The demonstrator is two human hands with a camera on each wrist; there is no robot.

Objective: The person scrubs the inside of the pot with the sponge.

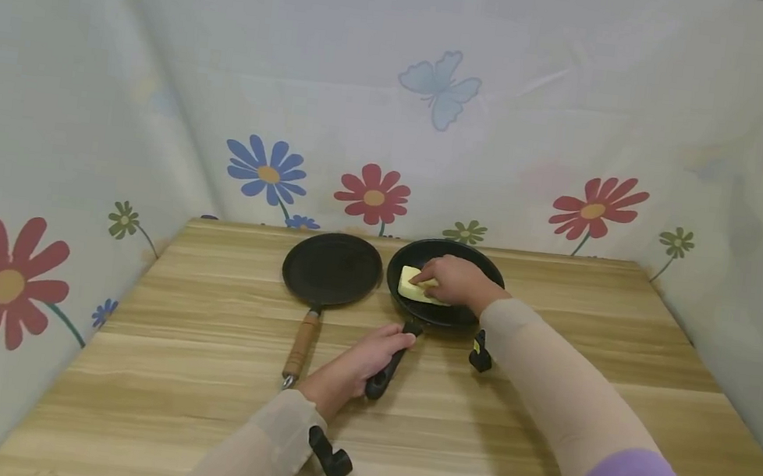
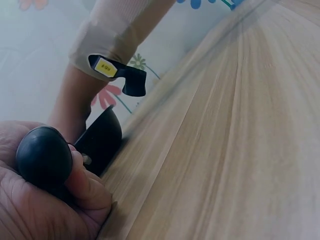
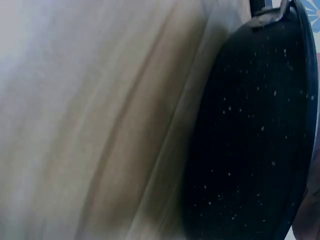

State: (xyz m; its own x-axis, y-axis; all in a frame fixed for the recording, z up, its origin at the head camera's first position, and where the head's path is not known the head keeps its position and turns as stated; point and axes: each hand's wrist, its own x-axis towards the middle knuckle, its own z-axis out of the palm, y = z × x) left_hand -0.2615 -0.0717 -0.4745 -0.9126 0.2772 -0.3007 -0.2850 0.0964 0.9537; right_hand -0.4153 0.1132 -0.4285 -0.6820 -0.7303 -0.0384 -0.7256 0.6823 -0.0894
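Note:
A black frying pan [image 1: 474, 262] sits at the back of the table, right of the middle. My left hand [image 1: 368, 356] grips its black handle [image 1: 388, 376], whose rounded end [image 2: 44, 157] shows close up in the left wrist view. Inside the pan, my right hand [image 1: 459, 280] holds a pale yellow sponge [image 1: 411, 285] against the left part of the cooking surface, fingers over its top. The right wrist view shows the pan's speckled outer side [image 3: 245, 135]; the sponge is hidden there behind the wall.
Left of the frying pan lies a flat black griddle pan [image 1: 332, 268] with a wooden handle [image 1: 302, 345] pointing toward me. Both stand on a wood-grain table [image 1: 196, 374]. A flower-print cloth [image 1: 341, 92] hangs behind and at the sides. Black camera mounts [image 1: 331, 456] stick out from both wrists.

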